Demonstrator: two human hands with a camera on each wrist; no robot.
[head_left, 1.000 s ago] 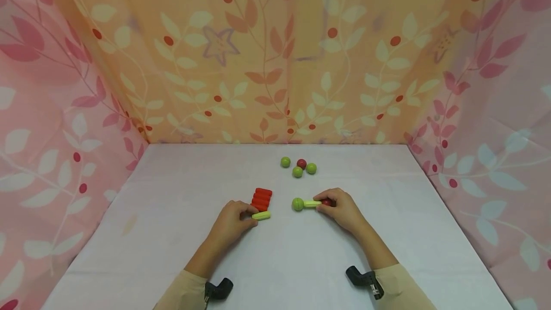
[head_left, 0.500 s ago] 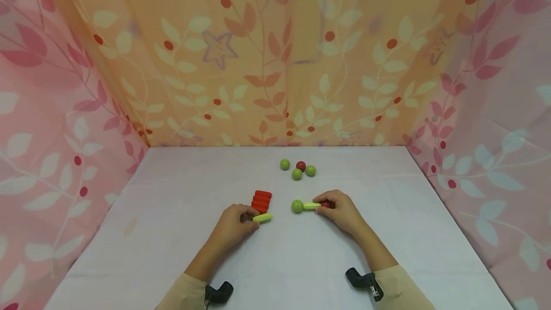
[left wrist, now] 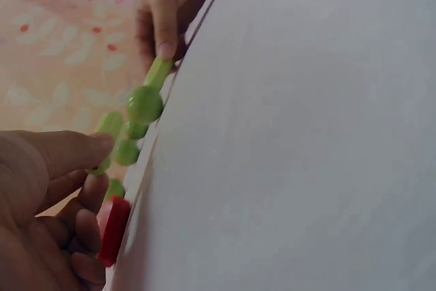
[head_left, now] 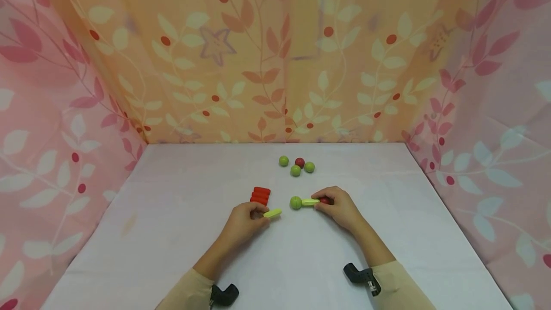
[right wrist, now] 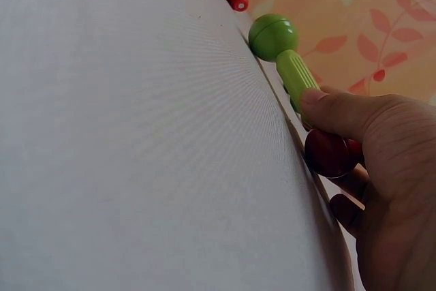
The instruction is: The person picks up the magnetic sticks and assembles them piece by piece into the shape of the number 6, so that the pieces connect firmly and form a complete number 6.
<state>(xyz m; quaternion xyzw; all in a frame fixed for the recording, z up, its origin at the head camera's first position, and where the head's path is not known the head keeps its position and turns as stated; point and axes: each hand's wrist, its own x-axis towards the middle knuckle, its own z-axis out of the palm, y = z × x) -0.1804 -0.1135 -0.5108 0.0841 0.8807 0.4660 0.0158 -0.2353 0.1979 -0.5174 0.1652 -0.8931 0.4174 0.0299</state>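
My left hand (head_left: pixel 245 224) pinches a loose yellow-green rod (head_left: pixel 273 213) between thumb and fingers, its free end pointing right. In the left wrist view that rod (left wrist: pixel 111 126) is tilted and partly covered by the thumb. My right hand (head_left: pixel 341 207) pinches another yellow-green rod (head_left: pixel 309 202) that joins a green ball (head_left: pixel 295 202) to a dark red ball (right wrist: pixel 332 152). The green ball is at the left end, the red one by my fingers. A gap separates the left hand's rod from the green ball. Several red rods (head_left: pixel 260 195) lie side by side just beyond my left hand.
Farther back on the white table (head_left: pixel 206 171) sit three green balls (head_left: pixel 283 160) and one red ball (head_left: pixel 299 162), grouped closely. Patterned cloth walls (head_left: pixel 241 61) border the table at the back and both sides. A black wrist camera (head_left: pixel 361 274) is on each wrist.
My left hand has moved right with the yellow-green rod, away from beside the red rods and nearer the green ball. My right hand and its joined piece stay about where they were.
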